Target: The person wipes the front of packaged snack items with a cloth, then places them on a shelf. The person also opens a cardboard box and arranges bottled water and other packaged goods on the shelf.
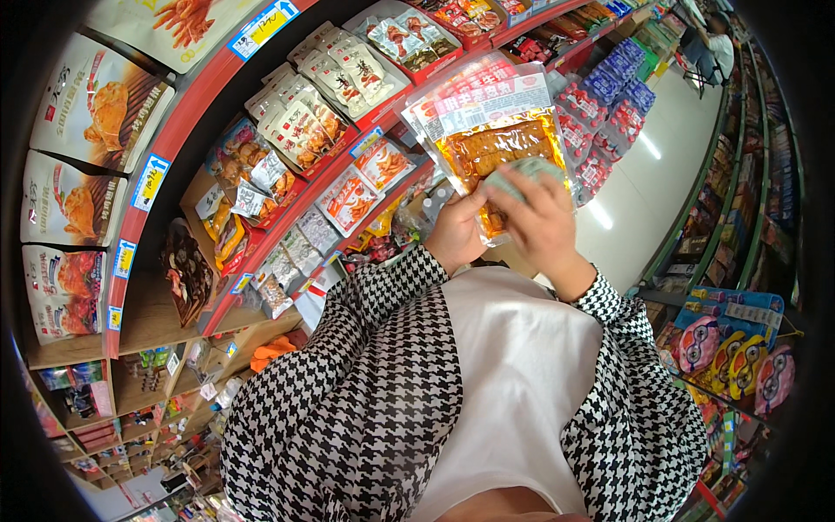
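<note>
My left hand (458,223) grips the lower left edge of a small stack of clear plastic snack packets (505,140). The front packet shows a brown, glossy food slab below a white printed panel with a barcode, and more packets fan out behind it. Over its lower front lies my right hand (540,210), somewhat blurred, with a pale green cloth (533,175) bunched under the fingers. The cloth presses against the packet, and together with the hand it hides part of the packet's lower half.
Red-edged shelves (385,107) of boxed snack pouches (336,75) curve along the left and front. Shrink-wrapped drink bottles (590,124) stand on the floor (659,169) ahead. Toy packs (734,352) hang at the right. A person (714,52) sits farther down the aisle.
</note>
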The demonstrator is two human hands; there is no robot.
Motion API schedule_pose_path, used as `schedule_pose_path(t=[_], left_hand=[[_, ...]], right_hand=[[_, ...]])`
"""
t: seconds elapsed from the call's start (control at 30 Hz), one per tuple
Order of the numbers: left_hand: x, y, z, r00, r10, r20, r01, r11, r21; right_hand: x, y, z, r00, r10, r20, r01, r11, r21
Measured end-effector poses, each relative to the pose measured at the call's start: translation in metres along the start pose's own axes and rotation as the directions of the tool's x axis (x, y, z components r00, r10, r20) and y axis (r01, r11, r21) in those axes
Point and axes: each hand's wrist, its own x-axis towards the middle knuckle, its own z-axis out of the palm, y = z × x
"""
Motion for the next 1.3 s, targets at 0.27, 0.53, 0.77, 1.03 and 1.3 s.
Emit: schedule_pose_path(t=[0.27, 0.53, 0.77, 1.03, 1.3], left_hand=[[-0.002, -0.003, 0.011, 0.998, 0.052, -0.041, -0.048, 0.993, 0.105], [-0.004, -0.005, 0.002, 1.0, -0.017, 0.011, 0.017, 1.0, 0.022], [-0.004, -0.011, 0.006, 0.997, -0.078, -0.011, 0.078, 0.995, 0.065], [0.0, -0.018, -0.034, 0.985, -0.027, 0.17, 0.067, 0.97, -0.235], [-0.009, 0.018, 0.002, 0.998, -0.019, -0.067, 0.015, 0.998, -0.057]], right_hand=[[0.032, 0.004, 0.003, 0.993, 0.06, -0.103, -0.067, 0.996, -0.065], [0.044, 0.011, 0.005, 0.997, -0.077, -0.015, 0.075, 0.993, -0.089], [0.065, 0.022, 0.006, 0.996, 0.052, -0.066, -0.066, 0.97, -0.232], [0.05, -0.016, 0.02, 0.976, -0.14, 0.167, 0.104, 0.973, 0.207], [-0.019, 0.015, -0.021, 0.995, 0.022, 0.1, -0.034, 0.992, 0.125]])
